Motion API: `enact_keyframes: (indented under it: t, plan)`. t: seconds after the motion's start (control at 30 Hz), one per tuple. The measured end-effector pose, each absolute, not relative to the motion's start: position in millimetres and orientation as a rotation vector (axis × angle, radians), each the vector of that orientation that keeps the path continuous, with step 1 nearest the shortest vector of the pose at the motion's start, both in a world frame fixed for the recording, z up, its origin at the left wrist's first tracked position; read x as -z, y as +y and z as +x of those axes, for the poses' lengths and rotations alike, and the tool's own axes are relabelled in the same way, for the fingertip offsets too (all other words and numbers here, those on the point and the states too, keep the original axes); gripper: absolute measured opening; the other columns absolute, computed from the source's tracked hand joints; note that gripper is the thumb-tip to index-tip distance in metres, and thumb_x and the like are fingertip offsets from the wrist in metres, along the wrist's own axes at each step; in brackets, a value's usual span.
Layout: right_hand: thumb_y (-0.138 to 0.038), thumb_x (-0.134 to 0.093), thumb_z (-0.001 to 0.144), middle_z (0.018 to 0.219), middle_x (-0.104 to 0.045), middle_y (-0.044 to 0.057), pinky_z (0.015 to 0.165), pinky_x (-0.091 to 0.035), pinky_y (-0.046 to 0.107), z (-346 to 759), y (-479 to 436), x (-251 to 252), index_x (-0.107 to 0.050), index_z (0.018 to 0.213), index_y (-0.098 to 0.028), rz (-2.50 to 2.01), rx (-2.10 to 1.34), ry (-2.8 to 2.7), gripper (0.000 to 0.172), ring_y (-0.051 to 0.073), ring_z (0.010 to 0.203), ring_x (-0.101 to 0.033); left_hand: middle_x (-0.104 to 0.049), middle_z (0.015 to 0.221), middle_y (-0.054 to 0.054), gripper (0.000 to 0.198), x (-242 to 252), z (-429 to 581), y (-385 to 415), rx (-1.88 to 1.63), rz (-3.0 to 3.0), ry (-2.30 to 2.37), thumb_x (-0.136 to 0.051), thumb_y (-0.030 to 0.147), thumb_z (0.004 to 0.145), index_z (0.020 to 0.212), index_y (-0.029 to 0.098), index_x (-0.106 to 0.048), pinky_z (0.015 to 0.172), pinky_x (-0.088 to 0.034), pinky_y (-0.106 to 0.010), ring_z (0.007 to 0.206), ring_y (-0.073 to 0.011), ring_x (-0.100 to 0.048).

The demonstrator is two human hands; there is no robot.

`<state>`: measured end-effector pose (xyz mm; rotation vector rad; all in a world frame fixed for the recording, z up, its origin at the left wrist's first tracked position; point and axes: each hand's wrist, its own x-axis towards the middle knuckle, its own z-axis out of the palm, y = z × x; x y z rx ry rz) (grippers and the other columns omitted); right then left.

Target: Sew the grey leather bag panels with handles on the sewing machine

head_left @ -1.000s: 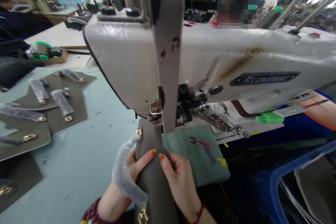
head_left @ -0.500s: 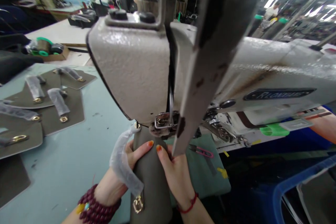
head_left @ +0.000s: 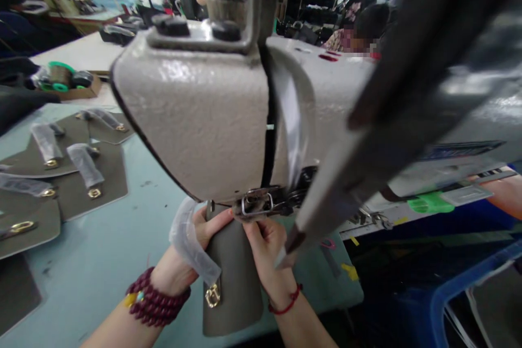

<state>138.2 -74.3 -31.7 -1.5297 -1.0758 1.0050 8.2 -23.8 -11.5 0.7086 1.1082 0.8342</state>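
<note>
A grey-brown leather-like panel [head_left: 234, 293] lies under the head of the sewing machine [head_left: 191, 119], its far end beneath the presser foot [head_left: 256, 204]. A plastic-wrapped handle [head_left: 190, 250] with a gold buckle [head_left: 212, 296] arches along the panel's left side. My left hand [head_left: 206, 231] reaches through beneath this handle and grips the panel's left edge, thumb on top near the foot. On the right edge, my right hand [head_left: 269, 261] closes on the panel, fingertips just below the foot and partly hidden. The needle itself cannot be made out.
Several similar panels [head_left: 110, 168] with wrapped handles lie on the pale green table [head_left: 142, 261] at left. A blurred metal bar [head_left: 326, 212] slants across the foreground. Yellow scraps [head_left: 349, 271] lie at the table's right edge, and a blue bin [head_left: 438, 304] stands beyond. Thread spools [head_left: 61, 76] sit behind.
Both hands have moved up with the panel, closer to the presser foot, and the panel's near end now shows. The slanting bar has shifted across the view as the head moved.
</note>
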Motion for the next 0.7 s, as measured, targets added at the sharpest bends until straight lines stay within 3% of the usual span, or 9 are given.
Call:
enact_keyframes:
  t: [0.1, 0.2, 0.37, 0.6, 0.7]
  plan:
    - [-0.046, -0.05, 0.091, 0.054, -0.038, -0.002, 0.05, -0.027, 0.022, 135, -73, 32, -0.05, 0.055, -0.015, -1.557, -0.963, -1.101, 0.047, 0.01, 0.055, -0.037, -0.078, 0.104, -0.014, 0.056, 16, 3, -18, -0.843, 0.743, 1.039, -0.089, 0.037, 0.062, 0.11, 0.013, -0.072, 0.067, -0.062, -0.027, 0.088, -0.0297, -0.075]
    - [-0.05, -0.05, 0.092, 0.053, -0.043, -0.001, 0.05, -0.031, 0.021, 137, -75, 29, -0.053, 0.056, -0.015, -1.558, -0.946, -1.126, 0.05, 0.012, 0.055, -0.043, -0.078, 0.103, -0.013, 0.052, 17, -2, -16, -0.798, 0.762, 1.009, -0.088, 0.036, 0.065, 0.11, 0.015, -0.072, 0.066, -0.063, -0.029, 0.085, -0.0297, -0.075]
    - [-0.055, -0.052, 0.091, 0.052, -0.05, -0.001, 0.046, -0.033, 0.02, 148, -78, 27, -0.06, 0.063, -0.015, -1.577, -0.975, -1.092, 0.05, 0.012, 0.049, -0.047, -0.077, 0.104, -0.01, 0.053, -2, -1, -18, -0.864, 0.814, 0.963, -0.09, 0.028, 0.061, 0.11, 0.018, -0.071, 0.073, -0.063, -0.029, 0.086, -0.0275, -0.075]
    - [-0.052, -0.053, 0.091, 0.053, -0.054, 0.0, 0.044, -0.038, 0.02, 151, -76, 31, -0.056, 0.063, -0.016, -1.538, -1.031, -1.067, 0.046, 0.012, 0.047, -0.053, -0.077, 0.077, -0.013, 0.033, -3, 3, -11, -0.672, 0.698, 0.914, -0.088, 0.03, 0.06, 0.085, 0.013, -0.075, 0.061, -0.062, -0.036, 0.063, -0.0283, -0.073]
    - [-0.052, -0.053, 0.091, 0.052, -0.055, 0.0, 0.043, -0.041, 0.019, 146, -75, 30, -0.054, 0.062, -0.017, -1.504, -1.099, -1.006, 0.046, 0.013, 0.046, -0.057, -0.077, 0.075, -0.012, 0.027, -10, 3, -3, -0.642, 0.722, 0.859, -0.088, 0.027, 0.057, 0.077, 0.013, -0.077, 0.058, -0.06, -0.033, 0.06, -0.0257, -0.071]
